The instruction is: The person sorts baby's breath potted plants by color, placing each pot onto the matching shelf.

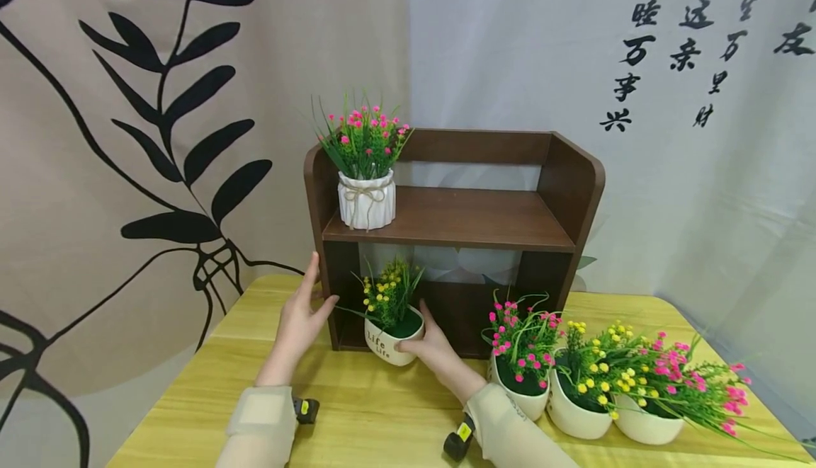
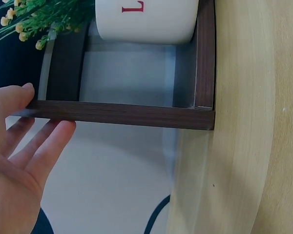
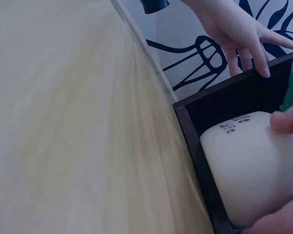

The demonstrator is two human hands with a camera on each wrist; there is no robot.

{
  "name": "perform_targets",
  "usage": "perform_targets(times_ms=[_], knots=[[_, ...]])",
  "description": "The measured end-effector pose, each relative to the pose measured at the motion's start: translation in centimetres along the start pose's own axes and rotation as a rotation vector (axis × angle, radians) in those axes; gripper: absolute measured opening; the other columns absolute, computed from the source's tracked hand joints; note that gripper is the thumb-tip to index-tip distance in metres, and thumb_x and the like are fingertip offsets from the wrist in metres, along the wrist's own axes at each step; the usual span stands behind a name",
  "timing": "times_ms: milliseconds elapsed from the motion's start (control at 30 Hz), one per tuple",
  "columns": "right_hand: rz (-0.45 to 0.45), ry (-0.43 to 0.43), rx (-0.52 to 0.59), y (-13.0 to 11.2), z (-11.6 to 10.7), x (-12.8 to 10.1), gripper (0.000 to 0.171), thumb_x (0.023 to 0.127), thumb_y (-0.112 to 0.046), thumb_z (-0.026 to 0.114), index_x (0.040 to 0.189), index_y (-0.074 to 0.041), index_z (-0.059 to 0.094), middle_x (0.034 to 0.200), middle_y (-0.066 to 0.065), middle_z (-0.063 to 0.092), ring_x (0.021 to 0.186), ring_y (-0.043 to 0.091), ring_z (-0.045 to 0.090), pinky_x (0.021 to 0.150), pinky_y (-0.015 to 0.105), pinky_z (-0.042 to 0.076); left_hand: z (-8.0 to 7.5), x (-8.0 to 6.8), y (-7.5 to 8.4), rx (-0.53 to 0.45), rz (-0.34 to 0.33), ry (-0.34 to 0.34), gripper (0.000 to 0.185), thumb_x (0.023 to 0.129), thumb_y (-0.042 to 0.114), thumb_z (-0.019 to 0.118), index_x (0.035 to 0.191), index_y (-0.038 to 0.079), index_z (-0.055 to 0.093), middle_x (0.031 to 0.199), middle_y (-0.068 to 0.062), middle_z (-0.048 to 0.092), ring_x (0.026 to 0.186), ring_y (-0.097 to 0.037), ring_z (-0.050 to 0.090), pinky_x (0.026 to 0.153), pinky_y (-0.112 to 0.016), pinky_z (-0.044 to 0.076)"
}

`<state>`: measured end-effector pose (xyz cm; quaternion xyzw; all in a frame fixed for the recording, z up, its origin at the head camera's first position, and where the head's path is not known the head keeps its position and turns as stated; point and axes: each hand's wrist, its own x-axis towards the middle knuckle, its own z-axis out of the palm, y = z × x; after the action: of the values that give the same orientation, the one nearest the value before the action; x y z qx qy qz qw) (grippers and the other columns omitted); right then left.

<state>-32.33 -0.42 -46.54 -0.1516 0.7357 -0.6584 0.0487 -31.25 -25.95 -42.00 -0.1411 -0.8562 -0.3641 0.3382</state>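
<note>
The right hand (image 1: 432, 347) curls round the small round white ceramic pot of yellow artificial flowers (image 1: 389, 340), which sits at the left front of the bottom compartment of the dark brown wooden two-tier shelf (image 1: 459, 220), partly over its front edge, on the pale yellow wooden desk (image 1: 357, 411). The pot lies just left of the right palm, upright, thumb on its rim. The left hand (image 1: 299, 319) rests outside the shelf's left wall, fingers straight and slightly spread against the panel. The right wrist view shows thumb and palm on the pot's wall; the left wrist view shows the fingers (image 2: 49, 146) at the panel edge, with the pot's red lettering beyond.
</note>
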Motion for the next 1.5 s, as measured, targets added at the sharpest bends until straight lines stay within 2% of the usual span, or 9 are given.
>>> perform_targets(times_ms=[167, 300, 567, 667, 767, 900, 1100, 1333, 1500], knots=[[0.001, 0.047, 0.019, 0.2, -0.3, 0.3, 0.099, 0.075, -0.003, 0.07, 0.154, 0.002, 0.009, 0.156, 0.026, 0.017, 0.141, 0.037, 0.023, 0.111, 0.051, 0.025, -0.1, 0.0, 0.0, 0.006, -0.001, 0.005, 0.094, 0.086, 0.001, 0.071, 0.157, 0.024, 0.014, 0.139, -0.026, 0.048, 0.096, -0.041, 0.065, 0.054, -0.036, 0.053], [0.013, 0.085, 0.049, 0.4, -0.5, 0.5, 0.093, 0.08, -0.004, 0.068, 0.154, 0.002, 0.012, 0.157, 0.025, 0.017, 0.142, 0.037, 0.02, 0.111, 0.052, 0.026, -0.2, 0.1, 0.0, 0.004, 0.0, -0.001, 0.095, 0.086, 0.001, 0.072, 0.157, 0.026, 0.014, 0.14, -0.026, 0.047, 0.096, -0.041, 0.065, 0.054, -0.034, 0.052], [0.003, 0.195, 0.111, -0.6, -0.4, -0.4, 0.075, 0.085, -0.001, 0.062, 0.148, 0.011, 0.024, 0.148, 0.031, 0.032, 0.13, 0.044, 0.039, 0.098, 0.048, 0.043, 0.0, 0.0, -0.1, -0.015, 0.018, 0.0, 0.096, 0.086, 0.0, 0.072, 0.157, 0.026, 0.015, 0.139, -0.027, 0.047, 0.095, -0.041, 0.065, 0.044, -0.024, 0.044], [0.009, 0.2, 0.116, -1.7, -0.2, -0.9, 0.071, 0.086, 0.001, 0.061, 0.146, 0.013, 0.026, 0.146, 0.033, 0.034, 0.128, 0.045, 0.04, 0.098, 0.049, 0.043, 0.0, 0.0, -0.1, -0.019, 0.019, 0.001, 0.096, 0.086, 0.0, 0.072, 0.157, 0.027, 0.014, 0.14, -0.026, 0.047, 0.095, -0.041, 0.065, 0.044, -0.027, 0.046], [0.005, 0.194, 0.109, -2.0, -0.1, -0.8, 0.069, 0.087, 0.001, 0.059, 0.146, 0.015, 0.025, 0.146, 0.033, 0.034, 0.127, 0.046, 0.041, 0.098, 0.049, 0.043, 0.0, 0.0, -0.1, -0.02, 0.02, 0.007, 0.096, 0.086, 0.0, 0.072, 0.157, 0.026, 0.015, 0.139, -0.026, 0.048, 0.095, -0.041, 0.065, 0.055, -0.039, 0.055], [0.007, 0.195, 0.121, -0.8, 0.1, 0.2, 0.071, 0.088, -0.001, 0.06, 0.148, 0.011, 0.024, 0.147, 0.031, 0.034, 0.125, 0.044, 0.043, 0.097, 0.049, 0.044, 0.0, 0.0, -0.2, -0.023, 0.026, 0.016, 0.095, 0.085, -0.001, 0.072, 0.157, 0.025, 0.016, 0.138, -0.026, 0.049, 0.095, -0.041, 0.065, 0.07, -0.053, 0.055], [0.023, 0.221, 0.093, 0.9, 0.3, 1.5, 0.073, 0.086, -0.004, 0.062, 0.15, 0.005, 0.027, 0.149, 0.025, 0.035, 0.128, 0.041, 0.041, 0.1, 0.049, 0.042, 0.2, -0.1, -0.2, -0.017, 0.027, 0.013, 0.094, 0.085, 0.0, 0.073, 0.157, 0.023, 0.016, 0.139, -0.026, 0.049, 0.095, -0.04, 0.065, 0.066, -0.048, 0.056], [0.028, 0.211, 0.098, 0.7, 0.6, 1.5, 0.074, 0.087, -0.005, 0.062, 0.151, 0.005, 0.024, 0.15, 0.027, 0.033, 0.132, 0.042, 0.037, 0.104, 0.052, 0.037, 0.1, -0.2, 0.1, -0.012, -0.028, -0.02, 0.092, 0.089, 0.006, 0.07, 0.157, 0.031, 0.012, 0.141, -0.022, 0.047, 0.099, -0.038, 0.065, 0.066, -0.045, 0.056], [0.029, 0.202, 0.088, 0.6, 0.9, 1.2, 0.078, 0.087, -0.005, 0.062, 0.151, 0.006, 0.02, 0.15, 0.03, 0.029, 0.136, 0.043, 0.032, 0.105, 0.052, 0.035, -0.1, -0.1, 0.0, -0.005, -0.03, -0.019, 0.092, 0.089, 0.005, 0.07, 0.157, 0.03, 0.013, 0.14, -0.024, 0.048, 0.098, -0.039, 0.065, 0.062, -0.04, 0.056]])
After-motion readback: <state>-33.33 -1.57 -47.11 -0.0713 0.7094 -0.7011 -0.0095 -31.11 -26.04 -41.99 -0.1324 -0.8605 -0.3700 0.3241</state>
